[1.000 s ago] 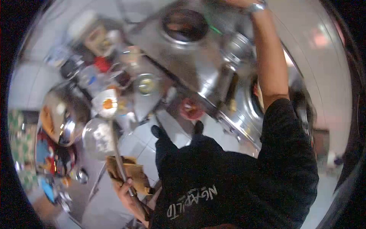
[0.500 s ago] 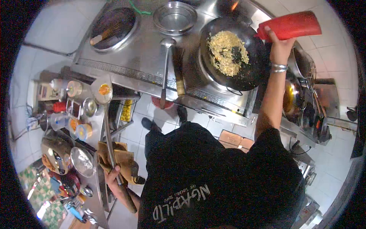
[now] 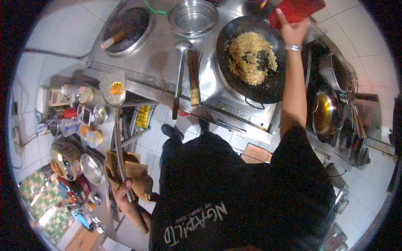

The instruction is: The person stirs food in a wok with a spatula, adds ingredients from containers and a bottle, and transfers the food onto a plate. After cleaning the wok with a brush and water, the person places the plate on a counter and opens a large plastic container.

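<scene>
My left hand point(image 3: 122, 193) is closed around the long handle of a wok spatula point(image 3: 119, 140). Its broad blade, at the left, carries an orange heap of something like seasoning. At the top right my right hand point(image 3: 293, 31) grips a red squeeze bottle point(image 3: 298, 10), held tilted beyond the wok's far right rim. The black wok point(image 3: 274, 85) sits on the stove ring, with a ring of yellowish fried rice point(image 3: 251, 54) spread inside. Where the bottle's nozzle points is hard to make out.
A ladle point(image 3: 180, 77) and a bamboo brush point(image 3: 194, 79) lie on the steel stove top. Behind them stands a metal basin point(image 3: 193, 19). Another wok point(image 3: 127, 31) holds a whisk-like brush at left. Seasoning tubs point(image 3: 94, 138) crowd the left shelf; an oil pan point(image 3: 324, 113) stands right.
My right hand has carried the red bottle up and left, toward the back of the stove. My left hand still holds the spatula, whose blade has shifted slightly upward.
</scene>
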Available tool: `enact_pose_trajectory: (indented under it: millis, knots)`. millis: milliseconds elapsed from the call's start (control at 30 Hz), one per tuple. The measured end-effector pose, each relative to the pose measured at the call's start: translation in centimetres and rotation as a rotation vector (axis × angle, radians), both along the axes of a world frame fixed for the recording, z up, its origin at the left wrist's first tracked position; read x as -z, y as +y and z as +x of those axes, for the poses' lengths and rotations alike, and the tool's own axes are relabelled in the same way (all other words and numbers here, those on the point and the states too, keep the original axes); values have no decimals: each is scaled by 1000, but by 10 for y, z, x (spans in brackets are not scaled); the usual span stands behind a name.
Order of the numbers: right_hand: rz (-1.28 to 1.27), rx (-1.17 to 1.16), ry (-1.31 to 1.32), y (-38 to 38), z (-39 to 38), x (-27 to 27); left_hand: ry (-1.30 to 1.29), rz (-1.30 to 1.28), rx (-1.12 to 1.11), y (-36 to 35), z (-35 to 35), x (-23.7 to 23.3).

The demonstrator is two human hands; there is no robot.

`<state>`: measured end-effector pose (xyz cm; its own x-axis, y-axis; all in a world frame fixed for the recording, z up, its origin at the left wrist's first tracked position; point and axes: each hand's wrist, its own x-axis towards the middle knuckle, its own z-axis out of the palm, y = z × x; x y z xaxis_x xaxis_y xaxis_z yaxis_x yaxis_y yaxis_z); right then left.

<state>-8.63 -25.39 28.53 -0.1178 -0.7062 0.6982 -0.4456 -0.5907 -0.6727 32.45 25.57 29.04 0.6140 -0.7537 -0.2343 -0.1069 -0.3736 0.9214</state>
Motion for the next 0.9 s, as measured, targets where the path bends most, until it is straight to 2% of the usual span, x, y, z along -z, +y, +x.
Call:
enact_pose_trajectory:
  millis: [33,100,133,167,233,367,433,500,567,633,667,800,900]
  knots:
    - [-3,-8,0,6,-1,-2,12,-6,-15,-1,-2,-1]
    - [-94,123,37,31,-2,-10,49,-25,-58,-3,-7,-1]
    - [-46,-4,-162,39,4,-15,65,-36,-72,-3,-8,-1]
    - [-50,-13,-162,32,0,-18,76,-43,-88,-3,-8,-2]
    - [-46,140,189,7,-22,-18,95,-40,-110,-1,-12,-2]
    - [6,293,178,-9,-29,-29,112,-50,-125,1,-16,-5]
    - [41,223,86,4,-20,-37,121,-57,-128,1,-18,-6]
    - [-172,13,-42,15,-13,-42,126,-63,-136,0,-18,-6]
    - [-114,-19,-79,27,-10,-50,134,-75,-144,0,-19,-7]
    - [-221,84,-22,20,-13,-52,136,-74,-146,-1,-21,-7]
    - [4,329,199,12,-23,-57,139,-75,-143,-1,-21,-8]
    - [-83,188,-2,-10,-27,-52,156,-77,-138,-7,-16,-7]
    - [-257,183,269,4,-39,-50,175,-79,-140,-9,-12,-6]
